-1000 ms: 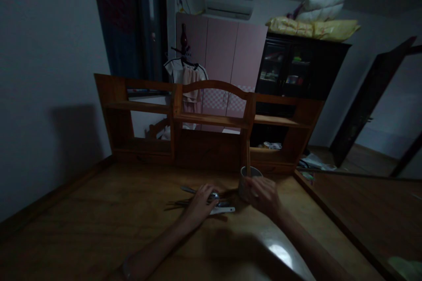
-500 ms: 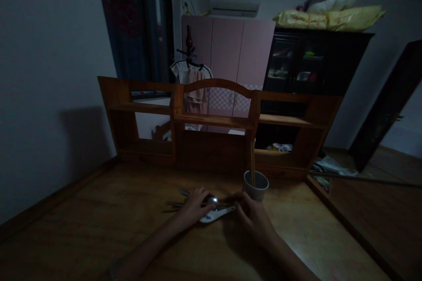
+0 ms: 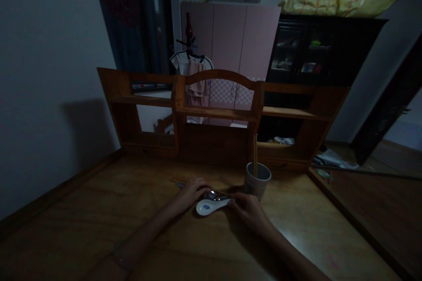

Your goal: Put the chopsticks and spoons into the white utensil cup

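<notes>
My left hand (image 3: 193,191) is curved over a small bundle of cutlery on the wooden table, thumb toward me. Out of its right side show a metal spoon's bowl (image 3: 211,194) and thin chopsticks (image 3: 223,192). A white soup spoon (image 3: 205,207) with a blue mark lies just in front, face up. My right hand (image 3: 249,210) is closed in a pinch at the right end of the bundle. Its fingertips meet both the soup spoon's handle end and the chopsticks; which of them it grips is hidden. Behind it stands a grey cup (image 3: 255,186) with upright chopsticks (image 3: 255,156) in it.
A wooden shelf unit (image 3: 216,116) runs along the table's far edge. To the left is a wall (image 3: 66,140). A raised wooden edge (image 3: 346,215) borders the table on the right. Pink wardrobe doors (image 3: 227,44) and a dark cabinet (image 3: 329,52) stand beyond.
My right hand has let go of chopsticks in the cup and come down left to the bundle. My left hand has shifted slightly left, and the white soup spoon now shows whole.
</notes>
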Demonstrator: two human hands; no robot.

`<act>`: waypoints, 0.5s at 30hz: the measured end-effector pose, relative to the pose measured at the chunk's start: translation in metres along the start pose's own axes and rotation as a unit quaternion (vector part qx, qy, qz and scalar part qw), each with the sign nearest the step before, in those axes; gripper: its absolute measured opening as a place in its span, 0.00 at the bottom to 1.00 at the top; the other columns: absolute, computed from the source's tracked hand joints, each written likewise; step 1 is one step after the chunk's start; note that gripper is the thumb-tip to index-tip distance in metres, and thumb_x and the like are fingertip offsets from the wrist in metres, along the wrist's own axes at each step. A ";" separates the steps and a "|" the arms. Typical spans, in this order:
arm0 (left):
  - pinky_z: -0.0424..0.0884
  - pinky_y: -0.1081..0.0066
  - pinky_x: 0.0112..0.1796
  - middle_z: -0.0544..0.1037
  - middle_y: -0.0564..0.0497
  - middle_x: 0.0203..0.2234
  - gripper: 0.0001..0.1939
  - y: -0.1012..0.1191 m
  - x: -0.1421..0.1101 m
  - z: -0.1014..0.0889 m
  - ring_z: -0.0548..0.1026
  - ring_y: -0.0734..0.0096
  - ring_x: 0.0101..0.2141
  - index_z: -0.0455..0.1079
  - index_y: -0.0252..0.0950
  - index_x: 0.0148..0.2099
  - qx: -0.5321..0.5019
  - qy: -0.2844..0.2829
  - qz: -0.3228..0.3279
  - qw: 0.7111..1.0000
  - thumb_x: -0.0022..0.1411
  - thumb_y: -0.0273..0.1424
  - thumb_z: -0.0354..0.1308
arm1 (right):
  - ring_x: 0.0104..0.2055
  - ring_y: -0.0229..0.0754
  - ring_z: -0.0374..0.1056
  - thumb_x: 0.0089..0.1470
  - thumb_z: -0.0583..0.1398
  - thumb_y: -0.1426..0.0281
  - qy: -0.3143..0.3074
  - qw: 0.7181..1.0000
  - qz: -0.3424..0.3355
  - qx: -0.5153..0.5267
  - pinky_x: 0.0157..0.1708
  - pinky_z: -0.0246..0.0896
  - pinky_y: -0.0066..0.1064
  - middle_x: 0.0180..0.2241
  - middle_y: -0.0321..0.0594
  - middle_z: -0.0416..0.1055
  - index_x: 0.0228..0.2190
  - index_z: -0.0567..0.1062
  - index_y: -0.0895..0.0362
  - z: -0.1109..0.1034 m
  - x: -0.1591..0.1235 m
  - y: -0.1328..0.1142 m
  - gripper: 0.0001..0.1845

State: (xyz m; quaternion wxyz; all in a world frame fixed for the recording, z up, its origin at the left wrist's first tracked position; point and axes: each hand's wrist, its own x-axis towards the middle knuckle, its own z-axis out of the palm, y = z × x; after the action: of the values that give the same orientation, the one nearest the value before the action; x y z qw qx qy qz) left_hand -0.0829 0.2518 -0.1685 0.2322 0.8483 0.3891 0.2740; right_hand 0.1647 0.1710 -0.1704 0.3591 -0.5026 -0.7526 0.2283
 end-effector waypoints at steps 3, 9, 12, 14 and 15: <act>0.66 0.68 0.42 0.79 0.49 0.36 0.13 0.000 0.001 0.001 0.74 0.64 0.39 0.78 0.41 0.40 0.006 0.000 0.014 1.000 0.63 0.38 0.54 | 0.33 0.45 0.72 0.58 0.57 0.63 -0.004 1.000 -0.011 -0.013 0.32 0.65 0.33 0.35 0.44 0.78 0.42 0.79 0.56 0.002 -0.002 -0.003 0.16; 0.65 0.68 0.42 0.77 0.49 0.36 0.11 0.000 0.001 -0.002 0.72 0.65 0.40 0.77 0.42 0.42 0.077 0.038 0.030 0.996 0.64 0.35 0.54 | 0.36 0.45 0.72 0.56 0.60 0.64 -0.016 0.999 -0.029 -0.040 0.35 0.64 0.32 0.37 0.42 0.77 0.44 0.78 0.53 0.000 -0.002 -0.004 0.15; 0.65 0.67 0.43 0.75 0.50 0.37 0.10 0.002 0.001 -0.003 0.71 0.65 0.41 0.75 0.43 0.44 0.111 0.072 0.035 0.991 0.64 0.31 0.54 | 0.37 0.46 0.72 0.57 0.60 0.64 -0.028 0.998 -0.039 -0.052 0.36 0.65 0.32 0.39 0.42 0.77 0.45 0.78 0.52 -0.003 -0.002 -0.006 0.15; 0.65 0.68 0.42 0.75 0.51 0.37 0.11 0.003 0.002 -0.003 0.71 0.66 0.40 0.74 0.42 0.45 0.113 0.093 0.030 0.989 0.65 0.29 0.52 | 0.37 0.45 0.72 0.58 0.59 0.64 -0.037 0.997 -0.046 -0.049 0.36 0.65 0.32 0.39 0.42 0.77 0.45 0.78 0.52 -0.005 -0.002 -0.008 0.15; 0.65 0.68 0.42 0.75 0.51 0.37 0.12 0.004 0.003 -0.002 0.71 0.66 0.40 0.73 0.42 0.46 0.109 0.102 0.028 0.988 0.65 0.28 0.51 | 0.38 0.45 0.72 0.58 0.59 0.64 -0.041 0.997 -0.050 -0.044 0.37 0.65 0.32 0.40 0.42 0.77 0.45 0.78 0.52 -0.006 -0.003 -0.009 0.15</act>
State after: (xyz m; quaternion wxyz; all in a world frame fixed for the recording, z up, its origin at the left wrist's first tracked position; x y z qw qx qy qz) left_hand -0.0809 0.2521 -0.1642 0.0898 0.8468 0.4144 0.3213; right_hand 0.1643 0.1649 -0.1614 0.3167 -0.4694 -0.8003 0.1972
